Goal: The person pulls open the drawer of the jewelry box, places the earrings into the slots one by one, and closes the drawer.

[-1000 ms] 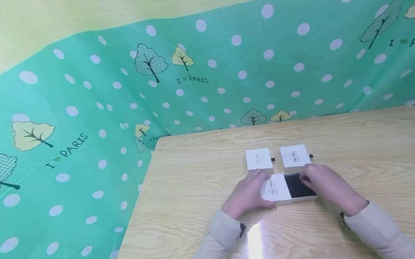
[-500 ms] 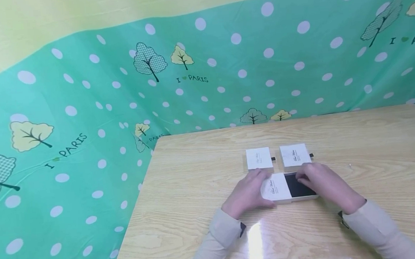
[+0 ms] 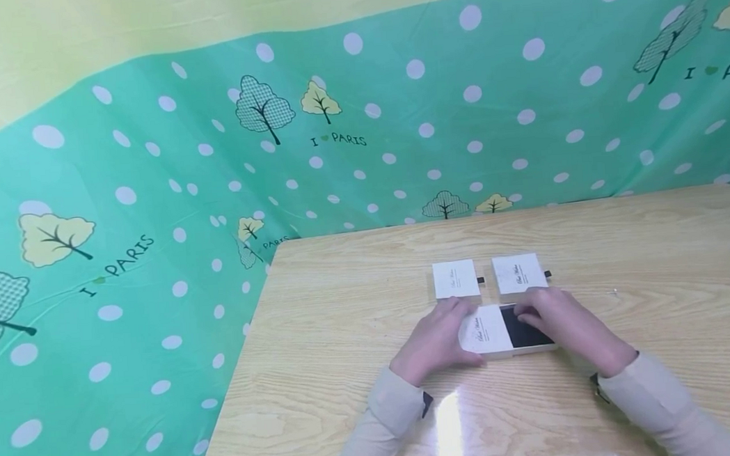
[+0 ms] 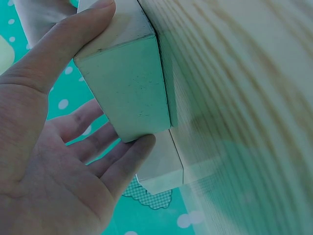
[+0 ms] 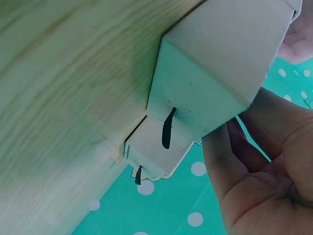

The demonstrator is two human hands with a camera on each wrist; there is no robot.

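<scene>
A white drawer-style gift box (image 3: 490, 332) lies on the table with its drawer pulled out to the right, showing a black lining (image 3: 528, 335). My left hand (image 3: 433, 339) grips the sleeve end, thumb on the near side and fingers on the far side; the left wrist view shows the box's plain end (image 4: 127, 88) between them. Over the drawer, my right hand (image 3: 565, 324) has bent fingers whose tips reach into the black lining. The right wrist view shows the drawer's front (image 5: 190, 93) with a black pull tab (image 5: 167, 128); the right fingertips are hidden behind the drawer wall.
Two similar closed white boxes stand just behind, a left one (image 3: 454, 278) and a right one (image 3: 518, 273), each with a black tab. A tiny shiny item (image 3: 616, 291) lies on the wooden table (image 3: 322, 342) to the right. A green dotted cloth (image 3: 358, 117) hangs behind.
My right hand has shifted slightly left over the black lining, toward the sleeve. The left hand and the boxes stay in place.
</scene>
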